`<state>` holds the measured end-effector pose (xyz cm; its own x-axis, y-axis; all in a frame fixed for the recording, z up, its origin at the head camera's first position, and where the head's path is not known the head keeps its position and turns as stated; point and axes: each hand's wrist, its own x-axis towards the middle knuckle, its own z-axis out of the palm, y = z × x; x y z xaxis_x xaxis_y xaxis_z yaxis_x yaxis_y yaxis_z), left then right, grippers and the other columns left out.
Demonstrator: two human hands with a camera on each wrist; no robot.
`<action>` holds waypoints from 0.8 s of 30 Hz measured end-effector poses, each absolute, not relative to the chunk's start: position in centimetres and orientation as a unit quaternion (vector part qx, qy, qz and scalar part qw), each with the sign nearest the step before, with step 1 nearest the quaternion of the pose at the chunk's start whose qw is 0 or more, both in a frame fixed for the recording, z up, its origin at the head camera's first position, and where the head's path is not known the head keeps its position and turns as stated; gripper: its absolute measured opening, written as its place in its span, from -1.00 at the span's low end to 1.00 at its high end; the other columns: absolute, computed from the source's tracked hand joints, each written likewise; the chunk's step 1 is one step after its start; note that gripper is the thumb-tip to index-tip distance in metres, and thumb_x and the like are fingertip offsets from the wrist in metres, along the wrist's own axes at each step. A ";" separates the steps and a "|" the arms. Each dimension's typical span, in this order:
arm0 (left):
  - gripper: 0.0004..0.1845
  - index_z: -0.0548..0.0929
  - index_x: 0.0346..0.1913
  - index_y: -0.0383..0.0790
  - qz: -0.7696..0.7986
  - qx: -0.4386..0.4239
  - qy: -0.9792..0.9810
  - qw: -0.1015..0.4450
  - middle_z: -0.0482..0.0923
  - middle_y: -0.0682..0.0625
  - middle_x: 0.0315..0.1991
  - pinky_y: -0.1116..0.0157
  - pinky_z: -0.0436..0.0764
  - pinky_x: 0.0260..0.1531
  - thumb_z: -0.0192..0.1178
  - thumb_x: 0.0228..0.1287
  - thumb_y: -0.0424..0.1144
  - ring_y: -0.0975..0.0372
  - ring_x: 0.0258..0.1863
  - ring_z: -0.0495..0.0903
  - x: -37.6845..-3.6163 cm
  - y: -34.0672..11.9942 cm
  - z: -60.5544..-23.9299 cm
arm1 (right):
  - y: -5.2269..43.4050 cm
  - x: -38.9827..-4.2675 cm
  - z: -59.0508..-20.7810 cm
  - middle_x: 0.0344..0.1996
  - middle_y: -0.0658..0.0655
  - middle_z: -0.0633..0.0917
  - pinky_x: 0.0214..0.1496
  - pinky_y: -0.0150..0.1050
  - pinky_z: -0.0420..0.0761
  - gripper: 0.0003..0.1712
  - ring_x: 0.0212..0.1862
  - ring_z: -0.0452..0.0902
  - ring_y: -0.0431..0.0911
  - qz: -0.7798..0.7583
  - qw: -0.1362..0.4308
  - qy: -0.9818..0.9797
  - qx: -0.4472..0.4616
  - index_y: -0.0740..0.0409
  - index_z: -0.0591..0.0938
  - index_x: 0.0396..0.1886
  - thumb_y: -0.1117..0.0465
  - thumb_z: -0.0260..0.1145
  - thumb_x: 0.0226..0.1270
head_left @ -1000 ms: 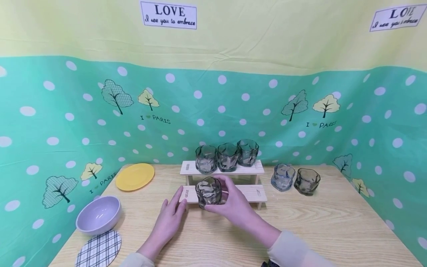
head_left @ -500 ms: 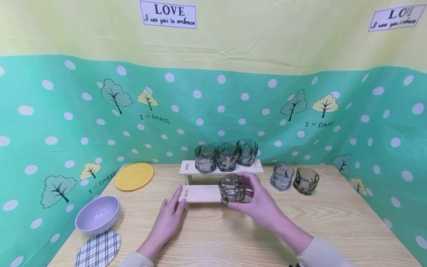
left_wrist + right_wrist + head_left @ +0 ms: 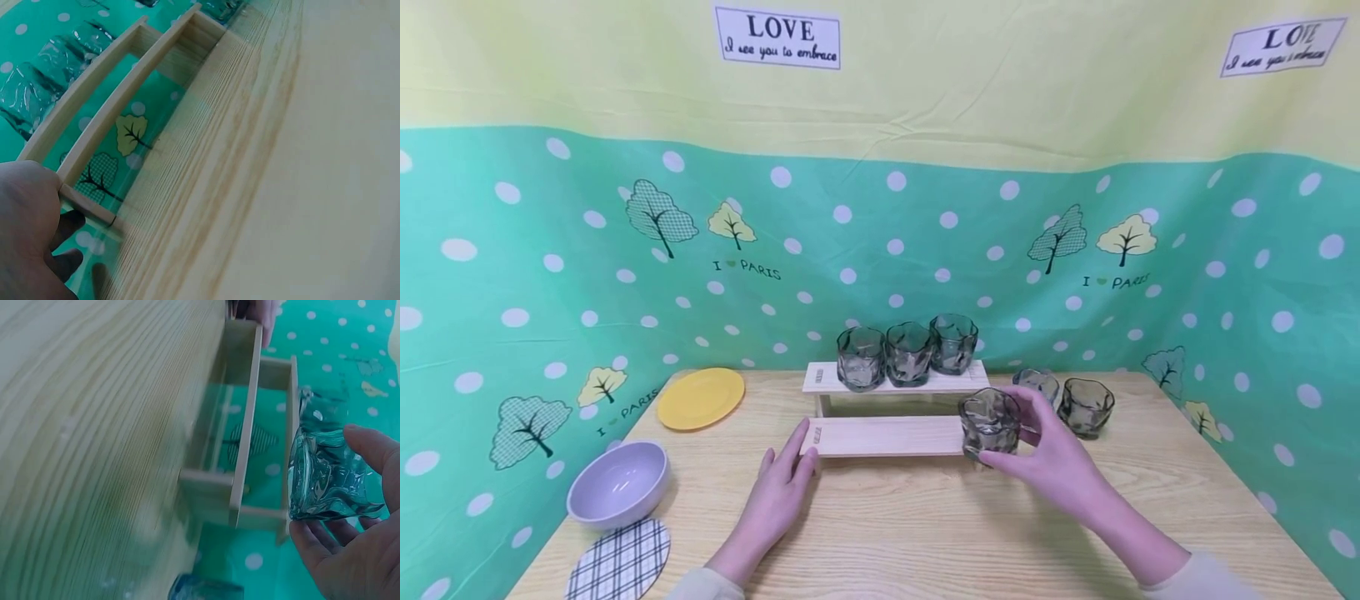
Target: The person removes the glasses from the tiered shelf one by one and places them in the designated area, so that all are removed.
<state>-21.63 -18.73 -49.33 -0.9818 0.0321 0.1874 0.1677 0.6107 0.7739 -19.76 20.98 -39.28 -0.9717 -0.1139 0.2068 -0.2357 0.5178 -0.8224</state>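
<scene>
Two-tier wooden rack (image 3: 887, 435): upper shelf stocked with three glasses (image 3: 907, 353), lower shelf unfilled; right hand (image 3: 1051, 460) grips a smoky glass (image 3: 989, 422) at its right end, left hand (image 3: 778, 493) lies flat, steadying its left end; two glasses (image 3: 1086, 406) remain on the table (image 3: 925, 533).

Head view: the held glass (image 3: 989, 423) is covering the right end of the lower shelf (image 3: 887, 436). The right hand (image 3: 1045, 458) is hiding most of the bluish glass (image 3: 1037, 383) in the right middle of the frame. The bottom edge is cropping the plaid coaster (image 3: 620, 562) and both forearms. Left wrist view: the frame's lower left corner is cutting off the left hand (image 3: 28, 231). Right wrist view: the tabletop (image 3: 94, 425) is blurring, and the bottom edge is cropping a glass (image 3: 206, 590).
</scene>
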 end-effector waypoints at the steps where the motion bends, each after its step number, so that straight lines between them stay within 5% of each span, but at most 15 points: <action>1: -0.34 0.20 0.78 -0.19 -0.438 -0.056 -0.894 0.077 0.34 -0.24 0.64 -0.26 -0.25 0.72 -0.04 0.85 0.01 -0.26 0.63 0.27 -21.6 -18.7 -49.3 | 21.4 -19.6 -39.3 0.44 0.28 0.59 0.52 0.12 0.54 0.17 0.47 0.52 0.24 0.477 0.066 -0.870 0.101 0.12 0.31 0.66 0.09 0.79 0.18; 17: -0.33 0.19 0.78 -0.15 -0.439 -0.050 -0.894 0.075 0.37 -0.21 0.63 -0.25 -0.25 0.72 -0.03 0.84 0.02 -0.32 0.66 0.17 -21.6 -18.7 -49.5 | 27.7 -18.3 -38.7 0.44 0.50 0.52 0.45 0.13 0.54 0.25 0.44 0.50 0.39 0.434 0.088 -0.896 0.046 0.27 0.21 0.68 0.01 0.77 0.22; 24: -0.33 0.19 0.78 -0.16 -0.437 -0.049 -0.895 0.074 0.36 -0.22 0.63 -0.24 -0.25 0.73 -0.03 0.84 0.03 -0.29 0.65 0.23 -21.6 -18.8 -49.4 | 31.0 -18.2 -39.0 0.49 0.56 0.39 0.14 -0.54 0.68 0.29 0.43 0.45 0.55 0.459 0.075 -0.885 0.016 0.31 0.09 0.73 0.04 0.73 0.30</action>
<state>-21.64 -18.77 -49.40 -0.9842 0.0240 0.1753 0.1531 0.6127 0.7754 -18.18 30.97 -38.97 -0.9883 0.0401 0.1472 -0.0972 0.5782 -0.8101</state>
